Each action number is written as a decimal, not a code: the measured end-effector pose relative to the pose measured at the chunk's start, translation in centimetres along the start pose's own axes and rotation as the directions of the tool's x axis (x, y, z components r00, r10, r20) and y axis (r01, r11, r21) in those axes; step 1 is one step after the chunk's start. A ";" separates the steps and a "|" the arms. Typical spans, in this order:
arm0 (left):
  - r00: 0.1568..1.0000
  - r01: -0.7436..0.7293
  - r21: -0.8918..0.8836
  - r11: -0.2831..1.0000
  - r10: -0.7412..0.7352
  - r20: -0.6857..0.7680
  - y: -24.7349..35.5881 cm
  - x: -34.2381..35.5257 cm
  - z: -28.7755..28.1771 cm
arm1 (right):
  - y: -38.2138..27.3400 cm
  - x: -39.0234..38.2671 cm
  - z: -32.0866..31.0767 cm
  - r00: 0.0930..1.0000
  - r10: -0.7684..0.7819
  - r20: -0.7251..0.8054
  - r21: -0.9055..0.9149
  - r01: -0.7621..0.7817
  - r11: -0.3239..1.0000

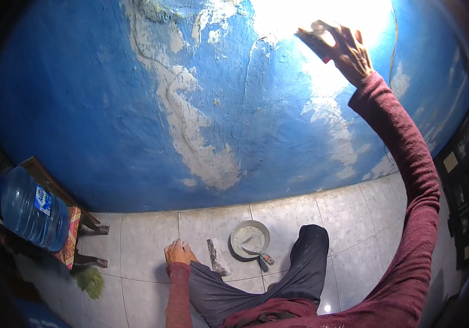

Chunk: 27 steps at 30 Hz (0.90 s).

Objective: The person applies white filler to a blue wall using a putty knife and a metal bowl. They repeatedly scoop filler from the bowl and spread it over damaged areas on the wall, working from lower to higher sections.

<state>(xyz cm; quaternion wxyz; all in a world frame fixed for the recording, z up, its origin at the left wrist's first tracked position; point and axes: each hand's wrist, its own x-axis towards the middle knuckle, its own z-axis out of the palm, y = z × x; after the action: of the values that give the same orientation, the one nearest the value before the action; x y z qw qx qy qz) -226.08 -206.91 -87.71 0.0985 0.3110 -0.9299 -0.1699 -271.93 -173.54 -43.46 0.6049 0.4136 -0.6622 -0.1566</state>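
My right hand [348, 53] is raised to the upper right of the blue wall [278, 136], in front of a brightly lit, pale area. Its fingers grip a flat, dark piece with a red edge [313, 45]; glare and blur hide its exact kind. Lower down, my left hand [178, 251] rests over my bent left knee, fingers stretched out and holding nothing. Between my legs on the floor stands a round grey pan [268, 234] with whitish paste in it. A small trowel [265, 259] leans in the pan, handle over the rim. Beside it lies a pale, grey-smeared flat strip [218, 256].
Whitish patches of bare plaster [190, 126] and cracks break up the wall's paint. At left, a large blue water bottle [32, 208] lies on a wooden stool [93, 224]; a green bundle [89, 281] is beside its legs. Dark furniture [464, 191] stands along the right. Pale tiles [149, 229] cover the floor.
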 end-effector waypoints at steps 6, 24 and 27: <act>1.000 -0.005 -0.073 0.997 0.004 -0.020 0.0 0.0 0.0 | -1.4 5.6 0.6 0.994 -0.053 -0.094 0.115 0.064 0.991; 0.999 0.026 -0.059 0.998 -0.025 0.023 0.0 1.1 1.9 | -0.5 1.0 1.3 0.990 0.013 0.138 -0.089 -0.001 0.996; 0.999 0.029 -0.008 1.000 -0.029 0.038 -0.8 1.2 2.3 | -2.0 0.7 -0.8 0.985 0.094 0.145 -0.053 -0.087 0.995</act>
<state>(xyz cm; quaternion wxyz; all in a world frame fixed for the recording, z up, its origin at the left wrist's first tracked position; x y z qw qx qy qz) -227.21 -207.70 -90.02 0.0796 0.3208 -0.9263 -0.1809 -270.40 -175.08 -44.22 0.5704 0.3564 -0.7191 -0.1745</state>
